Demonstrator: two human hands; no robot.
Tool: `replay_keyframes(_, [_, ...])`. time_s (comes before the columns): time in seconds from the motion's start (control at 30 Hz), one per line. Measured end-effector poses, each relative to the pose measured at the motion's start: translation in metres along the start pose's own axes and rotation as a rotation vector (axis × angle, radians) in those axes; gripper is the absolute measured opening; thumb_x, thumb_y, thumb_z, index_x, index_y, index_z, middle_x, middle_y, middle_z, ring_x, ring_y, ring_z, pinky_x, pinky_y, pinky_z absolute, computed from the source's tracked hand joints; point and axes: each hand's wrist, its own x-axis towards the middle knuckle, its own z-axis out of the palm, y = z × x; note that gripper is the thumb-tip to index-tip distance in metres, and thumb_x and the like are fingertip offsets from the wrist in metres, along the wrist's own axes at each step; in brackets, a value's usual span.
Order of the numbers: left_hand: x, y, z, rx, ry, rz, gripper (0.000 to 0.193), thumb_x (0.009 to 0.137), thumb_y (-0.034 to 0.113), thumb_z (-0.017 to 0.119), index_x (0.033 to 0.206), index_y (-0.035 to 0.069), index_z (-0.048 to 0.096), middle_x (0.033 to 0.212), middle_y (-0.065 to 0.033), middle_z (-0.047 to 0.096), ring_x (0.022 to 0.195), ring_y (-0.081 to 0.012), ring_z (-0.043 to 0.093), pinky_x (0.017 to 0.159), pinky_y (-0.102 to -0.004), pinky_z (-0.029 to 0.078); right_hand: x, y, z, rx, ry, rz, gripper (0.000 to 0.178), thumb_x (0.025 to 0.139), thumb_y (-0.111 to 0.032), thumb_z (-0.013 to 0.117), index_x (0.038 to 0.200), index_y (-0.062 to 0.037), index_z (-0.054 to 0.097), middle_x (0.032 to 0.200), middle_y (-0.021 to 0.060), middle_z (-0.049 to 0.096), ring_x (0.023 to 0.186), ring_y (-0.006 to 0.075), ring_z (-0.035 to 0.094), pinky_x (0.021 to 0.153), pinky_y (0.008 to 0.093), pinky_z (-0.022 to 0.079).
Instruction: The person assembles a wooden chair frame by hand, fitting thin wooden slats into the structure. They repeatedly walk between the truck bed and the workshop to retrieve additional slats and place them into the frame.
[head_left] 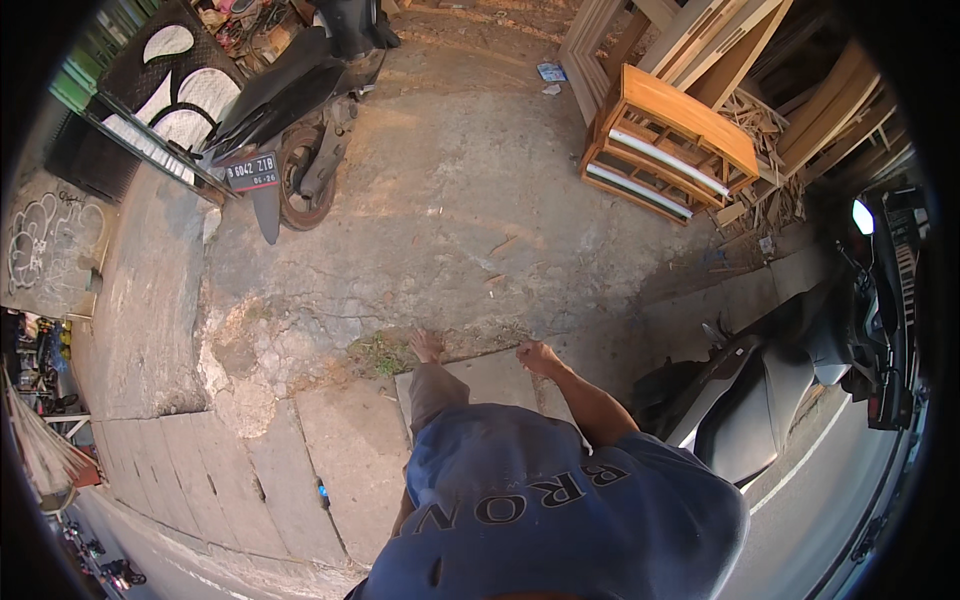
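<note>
My right hand (538,357) reaches forward over the paving at the middle of the head view, its arm bare below a blue short sleeve. The fingers are curled in; what they hold, if anything, is too small to make out. Left of it, a bare foot (427,346) below a grey-brown trouser leg (437,388) stands at the edge of a concrete slab (497,379). A tuft of green weeds (380,353) grows beside the foot. Only a sliver of my left arm (403,511) shows beside my blue shirt (520,490); my left hand is hidden.
A scooter (745,400) stands close on the right, by the road. Farther right is an orange-brown wooden cabinet frame (690,120) with stacked timber (735,40) behind. Another scooter (290,110) stands at the far left. Gaps run between the slabs (340,440) at left.
</note>
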Motion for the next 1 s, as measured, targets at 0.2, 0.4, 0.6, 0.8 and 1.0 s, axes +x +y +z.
replay_keyframes(0.2, [0.142,0.126,-0.145,-0.400,-0.149,-0.426,0.030,0.095,0.024,0.057,0.121,0.010,0.063,0.105,-0.0124,0.070,0.091,-0.0299,0.068,0.082,-0.0486,0.054,0.149,-0.064,-0.097,0.210,-0.014,0.443,0.022,0.091,-0.022,0.064,0.103,-0.0068,0.074,0.081,0.0066,0.073,0.071,0.0188,0.072,0.053,0.0337,0.057])
replay_keyframes(0.4, [0.341,0.310,-0.475,-0.638,0.257,-0.162,0.026,0.092,0.013,0.054,0.114,0.004,0.066,0.084,-0.0119,0.070,0.067,-0.0203,0.067,0.051,-0.0353,0.055,0.222,-0.143,-0.203,0.237,0.214,0.300,0.021,0.089,-0.024,0.061,0.094,-0.0086,0.074,0.092,0.0091,0.075,0.080,0.0221,0.074,0.069,0.0368,0.058])
replay_keyframes(0.6, [0.523,0.629,-0.771,-0.910,0.428,0.343,0.028,0.098,0.021,0.063,0.122,0.008,0.062,0.099,-0.0127,0.070,0.084,-0.0251,0.069,0.067,-0.0387,0.057,0.364,-0.137,-0.284,0.031,0.060,0.332,0.032,0.085,-0.037,0.065,0.101,-0.0118,0.076,0.111,0.0120,0.073,0.095,0.0281,0.073,0.085,0.0376,0.057])
replay_keyframes(0.8, [0.572,0.870,-0.776,-0.561,0.249,0.404,0.040,0.099,0.026,0.064,0.132,0.004,0.058,0.112,-0.0151,0.069,0.098,-0.0271,0.070,0.084,-0.0390,0.056,0.529,-0.198,-0.464,0.016,-0.038,0.457,0.034,0.084,-0.037,0.066,0.105,-0.0131,0.076,0.100,0.0131,0.076,0.093,0.0300,0.074,0.082,0.0398,0.059])
replay_keyframes(1.0, [0.603,0.893,-0.678,-0.586,0.037,-0.068,0.031,0.095,0.016,0.061,0.123,0.005,0.063,0.101,-0.0162,0.071,0.091,-0.0252,0.071,0.075,-0.0413,0.060,0.693,-0.310,-0.702,0.525,0.358,0.177,0.024,0.094,-0.015,0.060,0.110,0.0010,0.067,0.090,0.0115,0.074,0.073,0.0194,0.073,0.064,0.0321,0.059])
